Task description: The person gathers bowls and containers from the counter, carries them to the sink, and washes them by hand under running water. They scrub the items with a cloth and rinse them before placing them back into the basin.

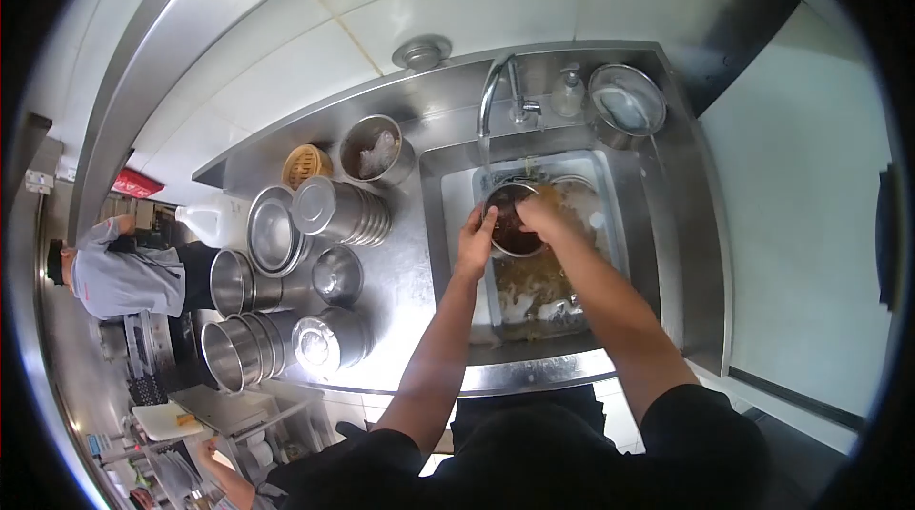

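Note:
A round metal pot (515,245) with dark reddish-brown contents is held tilted over the sink basin. My left hand (476,241) grips its left rim, thumb on the near edge. My right hand (541,217) is at the pot's right side with its fingers inside the opening; they are blurred, and what they hold, if anything, is hidden. Below lies a rectangular tub (611,193) of brownish, foamy water in the sink (650,272). Water runs from the curved faucet (492,95) just behind the pot.
Stacked metal pots (329,210), lids, a bowl (337,275) and a bamboo steamer (307,165) stand on the left counter. A soap bottle (569,92) and a metal container (626,108) sit behind the sink. Another person (129,272) stands far left; another person's arm (227,477) shows lower left.

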A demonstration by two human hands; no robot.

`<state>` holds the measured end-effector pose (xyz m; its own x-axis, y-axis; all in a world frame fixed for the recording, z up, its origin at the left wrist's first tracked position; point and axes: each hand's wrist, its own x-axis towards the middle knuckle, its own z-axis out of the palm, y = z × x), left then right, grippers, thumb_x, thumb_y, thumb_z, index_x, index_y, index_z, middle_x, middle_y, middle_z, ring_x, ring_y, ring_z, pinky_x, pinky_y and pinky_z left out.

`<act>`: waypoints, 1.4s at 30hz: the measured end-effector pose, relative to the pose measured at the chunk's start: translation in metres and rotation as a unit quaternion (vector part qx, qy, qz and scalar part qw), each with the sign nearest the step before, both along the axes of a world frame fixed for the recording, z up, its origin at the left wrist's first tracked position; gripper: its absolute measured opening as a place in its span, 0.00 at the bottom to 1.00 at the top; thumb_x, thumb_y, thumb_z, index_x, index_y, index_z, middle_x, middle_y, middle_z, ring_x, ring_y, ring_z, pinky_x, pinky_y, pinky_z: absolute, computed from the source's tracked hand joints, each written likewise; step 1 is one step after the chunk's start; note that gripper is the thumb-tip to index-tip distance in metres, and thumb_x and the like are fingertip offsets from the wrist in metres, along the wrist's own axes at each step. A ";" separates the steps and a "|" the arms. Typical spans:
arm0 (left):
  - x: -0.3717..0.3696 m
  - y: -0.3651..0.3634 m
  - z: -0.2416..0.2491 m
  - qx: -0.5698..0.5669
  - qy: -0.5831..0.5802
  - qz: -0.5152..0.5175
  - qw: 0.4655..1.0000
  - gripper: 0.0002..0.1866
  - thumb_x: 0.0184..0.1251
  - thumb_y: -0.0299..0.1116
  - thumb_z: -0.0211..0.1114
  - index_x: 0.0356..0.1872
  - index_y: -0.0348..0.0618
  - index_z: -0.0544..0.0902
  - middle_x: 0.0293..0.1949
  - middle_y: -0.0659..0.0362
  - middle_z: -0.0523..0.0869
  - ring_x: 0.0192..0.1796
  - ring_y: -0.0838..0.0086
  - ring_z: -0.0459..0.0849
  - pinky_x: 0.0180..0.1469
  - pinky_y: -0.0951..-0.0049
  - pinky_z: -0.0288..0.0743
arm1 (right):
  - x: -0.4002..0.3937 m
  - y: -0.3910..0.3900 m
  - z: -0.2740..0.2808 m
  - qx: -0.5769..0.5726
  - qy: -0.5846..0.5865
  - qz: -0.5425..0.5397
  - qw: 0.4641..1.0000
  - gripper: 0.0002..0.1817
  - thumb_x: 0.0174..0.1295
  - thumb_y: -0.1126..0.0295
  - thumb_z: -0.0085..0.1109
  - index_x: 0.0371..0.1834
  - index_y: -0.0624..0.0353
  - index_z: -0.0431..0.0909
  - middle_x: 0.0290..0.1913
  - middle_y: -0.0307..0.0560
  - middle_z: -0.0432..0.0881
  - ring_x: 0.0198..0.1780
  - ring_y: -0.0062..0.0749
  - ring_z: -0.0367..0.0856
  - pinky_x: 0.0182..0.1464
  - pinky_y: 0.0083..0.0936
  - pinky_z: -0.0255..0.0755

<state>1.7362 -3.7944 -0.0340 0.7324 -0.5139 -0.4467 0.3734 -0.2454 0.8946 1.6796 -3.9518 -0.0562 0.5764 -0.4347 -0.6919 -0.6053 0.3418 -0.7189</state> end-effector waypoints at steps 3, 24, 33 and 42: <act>0.003 -0.003 -0.022 -0.030 0.057 0.005 0.998 0.39 0.75 0.58 0.65 0.76 0.40 0.71 0.71 0.48 0.77 0.72 0.64 0.75 0.74 0.68 0.65 | 0.018 0.031 -0.026 -0.167 -0.080 0.019 0.983 0.16 0.69 0.68 0.52 0.48 0.66 0.86 0.45 0.58 0.89 0.46 0.46 0.87 0.49 0.41 0.77; 0.029 0.019 0.086 0.152 -0.702 -0.341 0.607 0.50 0.41 0.35 0.81 0.75 0.63 0.72 0.70 0.47 0.68 0.73 0.48 0.66 0.77 0.43 0.57 | -0.079 -0.159 0.133 -0.677 0.032 0.057 0.733 0.12 0.70 0.61 0.56 0.47 0.56 0.83 0.49 0.56 0.84 0.47 0.55 0.86 0.50 0.50 0.79; 0.013 0.022 0.082 0.191 -0.655 -0.256 0.685 0.50 0.41 0.31 0.80 0.74 0.65 0.73 0.69 0.46 0.68 0.72 0.46 0.66 0.76 0.47 0.61 | -0.013 -0.296 0.065 -0.557 0.238 0.276 0.746 0.30 0.70 0.68 0.47 0.77 0.56 0.68 0.70 0.65 0.75 0.71 0.56 0.76 0.74 0.51 0.68; 0.047 -0.025 0.048 -0.045 -0.051 0.087 0.994 0.34 0.67 0.50 0.76 0.67 0.38 0.82 0.63 0.49 0.84 0.64 0.66 0.80 0.67 0.67 0.73 | -0.037 -0.148 0.164 -0.417 -0.015 0.139 0.898 0.26 0.63 0.54 0.63 0.61 0.56 0.82 0.63 0.65 0.79 0.61 0.59 0.82 0.65 0.49 0.75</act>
